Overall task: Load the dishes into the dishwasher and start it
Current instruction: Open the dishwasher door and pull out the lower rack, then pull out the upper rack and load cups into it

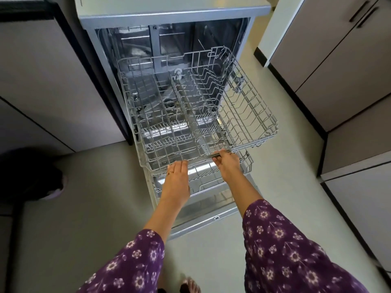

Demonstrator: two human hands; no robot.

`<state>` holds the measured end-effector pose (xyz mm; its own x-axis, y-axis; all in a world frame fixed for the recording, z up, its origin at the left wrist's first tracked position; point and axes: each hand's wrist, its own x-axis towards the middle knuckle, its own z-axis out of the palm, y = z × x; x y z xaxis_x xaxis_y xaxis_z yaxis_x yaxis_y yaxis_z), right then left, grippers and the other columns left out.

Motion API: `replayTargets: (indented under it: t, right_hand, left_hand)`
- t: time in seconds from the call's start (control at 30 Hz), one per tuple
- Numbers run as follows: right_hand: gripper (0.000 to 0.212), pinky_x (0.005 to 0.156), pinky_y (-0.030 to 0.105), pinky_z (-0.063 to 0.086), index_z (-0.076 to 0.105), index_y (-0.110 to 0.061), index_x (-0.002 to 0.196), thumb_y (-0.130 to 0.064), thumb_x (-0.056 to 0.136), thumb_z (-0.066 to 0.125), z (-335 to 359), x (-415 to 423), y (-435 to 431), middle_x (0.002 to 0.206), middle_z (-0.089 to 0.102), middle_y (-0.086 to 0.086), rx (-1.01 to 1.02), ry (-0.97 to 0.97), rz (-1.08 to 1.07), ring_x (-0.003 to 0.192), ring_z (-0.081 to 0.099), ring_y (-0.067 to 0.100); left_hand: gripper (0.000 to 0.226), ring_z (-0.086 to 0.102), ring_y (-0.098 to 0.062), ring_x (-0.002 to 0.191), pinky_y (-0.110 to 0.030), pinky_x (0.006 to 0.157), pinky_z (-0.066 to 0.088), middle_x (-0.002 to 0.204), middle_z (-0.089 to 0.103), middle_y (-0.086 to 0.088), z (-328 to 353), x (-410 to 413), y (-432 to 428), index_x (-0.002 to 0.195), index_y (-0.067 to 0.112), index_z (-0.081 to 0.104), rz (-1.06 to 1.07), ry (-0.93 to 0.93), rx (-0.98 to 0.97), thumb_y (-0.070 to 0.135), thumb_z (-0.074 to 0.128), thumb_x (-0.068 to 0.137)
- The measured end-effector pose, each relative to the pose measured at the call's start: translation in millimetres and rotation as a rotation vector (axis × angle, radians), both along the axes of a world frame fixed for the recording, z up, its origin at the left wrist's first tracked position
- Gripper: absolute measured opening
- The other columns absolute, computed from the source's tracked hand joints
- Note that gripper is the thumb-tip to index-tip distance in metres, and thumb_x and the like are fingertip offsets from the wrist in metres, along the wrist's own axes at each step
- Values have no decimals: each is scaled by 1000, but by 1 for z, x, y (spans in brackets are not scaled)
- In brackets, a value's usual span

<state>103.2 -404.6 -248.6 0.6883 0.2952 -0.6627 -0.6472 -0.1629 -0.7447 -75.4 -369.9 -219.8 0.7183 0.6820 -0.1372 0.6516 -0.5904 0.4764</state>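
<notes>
The silver dishwasher (pixel 101 51) stands open with its door (pixel 203 220) folded down toward me. Its grey wire upper rack (pixel 249 111) is pulled out over the door and holds no dishes. The lower rack (pixel 203 178) shows beneath it, also bare. My right hand (pixel 227 166) grips the front rail of the upper rack with curled fingers. My left hand (pixel 177 174), with a ring on it, lies flat with straight fingers touching the same front rail further left. No dishes are in sight.
Grey cabinets (pixel 48 85) flank the dishwasher on the left, and more cabinets with dark handles (pixel 338 66) stand on the right. A dark round object (pixel 36 176) sits on the floor at the left. Pale floor (pixel 211 261) lies in front of the door.
</notes>
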Motion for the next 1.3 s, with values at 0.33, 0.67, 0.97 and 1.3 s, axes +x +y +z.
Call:
replayTargets:
  t: [0.33,0.67,0.97,1.3]
  right_hand:
    - [14,78,28,55,53,-6,84,-10,96,49,-2,-2,-3,84,60,9,-19,-26,13,73,61,15]
    - [18,62,24,43,47,-9,74,-8,92,52,26,-4,1,74,49,5,-217,-62,150,62,48,13]
    - [32,93,47,50,52,5,118,-11,90,53,137,-41,22,85,58,10,-352,-227,411,81,59,20]
    - [13,63,35,37,50,-14,73,-14,85,53,315,-141,103,66,44,6,-179,-586,822,64,41,19]
  left_hand:
    - [74,14,-24,144,-30,119,11,154,20,-8,-3,-1,-3,150,8,9,-9,58,34,-3,49,88]
    - [78,13,-23,145,-30,116,15,158,11,-8,24,-4,15,152,10,6,-97,169,-95,5,55,91]
    - [71,31,-25,138,-34,107,35,154,24,-7,126,-40,23,150,10,15,7,143,-131,9,55,91]
    - [58,39,-28,130,-40,101,39,145,38,-7,272,-137,84,145,12,29,225,19,-12,21,51,92]
